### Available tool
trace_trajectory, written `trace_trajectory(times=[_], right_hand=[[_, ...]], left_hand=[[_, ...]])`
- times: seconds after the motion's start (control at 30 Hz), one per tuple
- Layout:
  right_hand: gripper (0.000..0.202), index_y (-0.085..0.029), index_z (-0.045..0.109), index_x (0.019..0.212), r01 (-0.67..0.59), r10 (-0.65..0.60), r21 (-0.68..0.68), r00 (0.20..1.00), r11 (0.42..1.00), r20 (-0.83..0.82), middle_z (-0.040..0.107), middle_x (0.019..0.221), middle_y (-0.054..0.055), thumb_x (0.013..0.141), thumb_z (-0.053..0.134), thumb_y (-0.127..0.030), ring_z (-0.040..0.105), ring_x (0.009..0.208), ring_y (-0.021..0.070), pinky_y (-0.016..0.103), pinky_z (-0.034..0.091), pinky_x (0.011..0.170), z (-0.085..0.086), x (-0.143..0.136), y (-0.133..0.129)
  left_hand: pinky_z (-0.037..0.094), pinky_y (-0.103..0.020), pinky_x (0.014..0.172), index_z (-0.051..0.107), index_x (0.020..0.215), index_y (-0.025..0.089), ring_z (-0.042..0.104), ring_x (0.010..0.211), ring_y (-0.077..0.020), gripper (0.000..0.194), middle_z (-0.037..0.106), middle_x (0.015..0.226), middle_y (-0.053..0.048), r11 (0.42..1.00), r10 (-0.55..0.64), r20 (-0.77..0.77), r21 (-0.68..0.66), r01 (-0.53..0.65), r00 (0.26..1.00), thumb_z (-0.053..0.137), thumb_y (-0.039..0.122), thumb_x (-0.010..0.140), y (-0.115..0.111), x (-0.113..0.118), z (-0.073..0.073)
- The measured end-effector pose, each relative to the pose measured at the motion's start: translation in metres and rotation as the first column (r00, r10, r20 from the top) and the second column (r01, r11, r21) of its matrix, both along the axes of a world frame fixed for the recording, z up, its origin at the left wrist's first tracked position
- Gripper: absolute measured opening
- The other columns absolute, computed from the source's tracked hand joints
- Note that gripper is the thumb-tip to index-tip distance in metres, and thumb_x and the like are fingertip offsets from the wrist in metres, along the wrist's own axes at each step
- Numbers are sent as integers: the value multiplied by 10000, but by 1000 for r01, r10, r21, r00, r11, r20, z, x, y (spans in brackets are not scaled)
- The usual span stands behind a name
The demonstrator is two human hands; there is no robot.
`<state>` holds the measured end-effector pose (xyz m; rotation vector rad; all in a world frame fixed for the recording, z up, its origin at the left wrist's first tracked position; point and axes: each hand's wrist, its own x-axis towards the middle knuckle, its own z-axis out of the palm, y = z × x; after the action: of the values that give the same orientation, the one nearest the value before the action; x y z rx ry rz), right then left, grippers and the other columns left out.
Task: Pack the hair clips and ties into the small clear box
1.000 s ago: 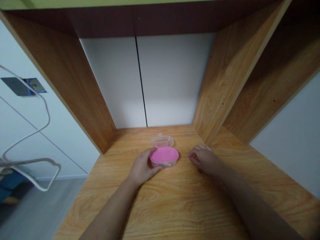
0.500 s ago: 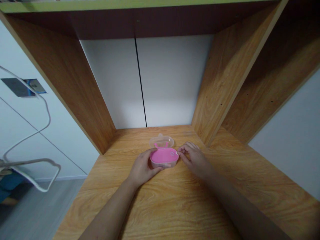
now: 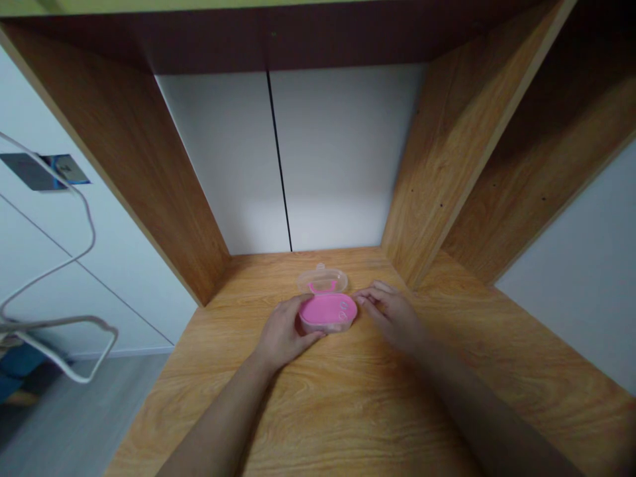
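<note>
An oval box (image 3: 325,327) with see-through sides and a pink top surface (image 3: 320,308) rests on the wooden desktop. Its clear lid (image 3: 340,278), with a pink handle, stands open at the back. My left hand (image 3: 284,331) is closed around the box's left end, thumb along the front. Two small pale ring-like pieces (image 3: 342,308) lie on the right part of the pink surface; I cannot make out their kind. Just off the box's right end is my right hand (image 3: 390,315), fingers loosely bent and slightly apart, with nothing visible in them.
Wooden side panels (image 3: 442,152) and a white back panel (image 3: 328,165) enclose the desktop (image 3: 318,411). A dark shelf underside (image 3: 209,43) hangs overhead. At the left, a white cable (image 3: 93,225) and a white bent frame (image 3: 106,351) stand before a white wall.
A second small pale piece now lies on the pink surface, where one lay before. My right hand has let go of it and drawn slightly right. My left hand stays on the box.
</note>
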<state>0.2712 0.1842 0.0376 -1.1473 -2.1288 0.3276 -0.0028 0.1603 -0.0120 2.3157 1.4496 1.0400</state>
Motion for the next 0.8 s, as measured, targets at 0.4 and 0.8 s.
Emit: trace_trajectory(times=[0.4, 0.8], right_hand=[[244, -203, 726, 870, 224, -86, -435, 945, 872, 314, 746, 852, 58, 826, 639, -426, 671, 779, 217, 309, 485, 680, -17, 111, 36], [244, -179, 689, 755, 122, 96, -561, 934, 819, 344, 687, 733, 41, 842, 571, -374, 583, 662, 181, 286, 395, 603, 2, 101, 14]], left_hand=[[522, -481, 1000, 524, 1342, 225, 649, 1142, -302, 728, 664, 1274, -110, 999, 27, 32, -32, -26, 999, 829, 467, 727, 0, -2, 2], [521, -486, 1002, 517, 1349, 225, 646, 1146, -303, 737, 659, 1283, -111, 999, 30, 42, -38, -28, 999, 834, 450, 723, 0, -1, 0]])
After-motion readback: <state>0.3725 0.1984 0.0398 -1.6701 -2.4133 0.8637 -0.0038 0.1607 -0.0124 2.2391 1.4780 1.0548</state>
